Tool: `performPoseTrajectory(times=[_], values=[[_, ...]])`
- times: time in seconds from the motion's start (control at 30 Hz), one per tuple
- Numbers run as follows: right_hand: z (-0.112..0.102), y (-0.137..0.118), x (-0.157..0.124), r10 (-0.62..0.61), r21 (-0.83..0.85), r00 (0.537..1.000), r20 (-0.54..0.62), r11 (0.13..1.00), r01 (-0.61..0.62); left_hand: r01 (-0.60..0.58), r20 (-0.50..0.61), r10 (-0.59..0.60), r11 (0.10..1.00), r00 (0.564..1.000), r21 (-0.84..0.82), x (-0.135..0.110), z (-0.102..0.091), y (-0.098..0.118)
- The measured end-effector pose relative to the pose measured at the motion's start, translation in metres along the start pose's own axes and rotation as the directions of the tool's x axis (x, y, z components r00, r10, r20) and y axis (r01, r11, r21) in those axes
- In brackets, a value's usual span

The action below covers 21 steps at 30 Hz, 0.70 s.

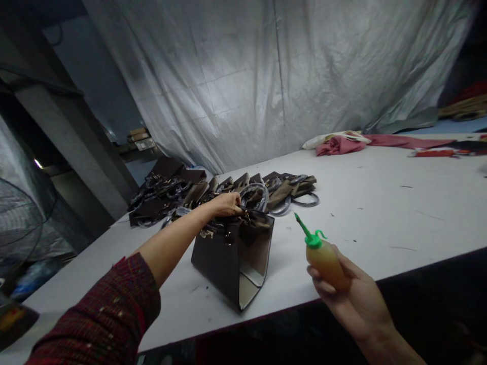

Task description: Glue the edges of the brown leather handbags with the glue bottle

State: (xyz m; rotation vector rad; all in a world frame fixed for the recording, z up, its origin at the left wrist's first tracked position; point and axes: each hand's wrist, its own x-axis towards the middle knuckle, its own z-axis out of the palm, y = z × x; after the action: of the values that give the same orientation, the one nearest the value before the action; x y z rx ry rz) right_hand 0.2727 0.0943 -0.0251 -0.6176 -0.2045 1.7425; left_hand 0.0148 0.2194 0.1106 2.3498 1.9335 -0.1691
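Observation:
My left hand [227, 204] reaches forward and is closed on the top of a dark brown handbag [228, 258] that stands upright near the front edge of the white table [380, 213]. The bag's open side shows a pale lining. My right hand [350, 299] is wrapped round a small squeeze bottle [323, 256] of amber liquid with a green nozzle. The nozzle points up and to the left, toward the bag, a short way from it.
Behind the bag lies a row of several flat dark bag pieces [213, 190] with grey ring handles. Pink cloth [342, 144] lies at the table's far right. A grey tarp [266, 76] hangs behind. A fan [19, 223] stands at the left.

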Motion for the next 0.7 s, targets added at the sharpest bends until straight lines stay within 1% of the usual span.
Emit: performPoseTrajectory(times=[0.1,0.17,0.27,0.4,0.5,0.57,0.7], values=[[-0.010,-0.002,0.002,-0.019,-0.005,1.000,-0.012,1.000,0.019,-0.059,0.031,0.061,0.997,0.998,-0.054,0.009,0.007,0.000],[-0.014,0.000,0.004,-0.023,-0.031,1.000,-0.015,0.999,0.023,-0.094,0.053,0.097,0.993,0.994,-0.067,0.015,0.010,0.004],[-0.014,0.009,0.003,-0.008,-0.094,1.000,0.011,0.996,0.009,-0.112,0.070,0.115,0.993,0.991,-0.046,0.020,0.015,0.013],[0.001,0.027,0.000,0.083,-0.100,0.992,0.091,0.992,-0.074,-0.104,0.070,0.103,0.995,0.992,0.012,0.020,0.015,0.020],[0.016,0.038,0.004,0.087,-0.084,0.987,0.138,0.994,-0.076,-0.105,0.071,0.101,0.994,0.992,0.044,0.018,0.016,0.019],[0.025,0.043,0.009,0.091,-0.070,0.985,0.147,0.994,-0.081,-0.106,0.072,0.102,0.992,0.992,0.061,0.016,0.017,0.018],[0.036,0.050,0.019,0.126,-0.050,0.978,0.169,0.992,-0.119,-0.129,0.087,0.123,0.989,0.989,0.070,0.010,0.023,0.021]])
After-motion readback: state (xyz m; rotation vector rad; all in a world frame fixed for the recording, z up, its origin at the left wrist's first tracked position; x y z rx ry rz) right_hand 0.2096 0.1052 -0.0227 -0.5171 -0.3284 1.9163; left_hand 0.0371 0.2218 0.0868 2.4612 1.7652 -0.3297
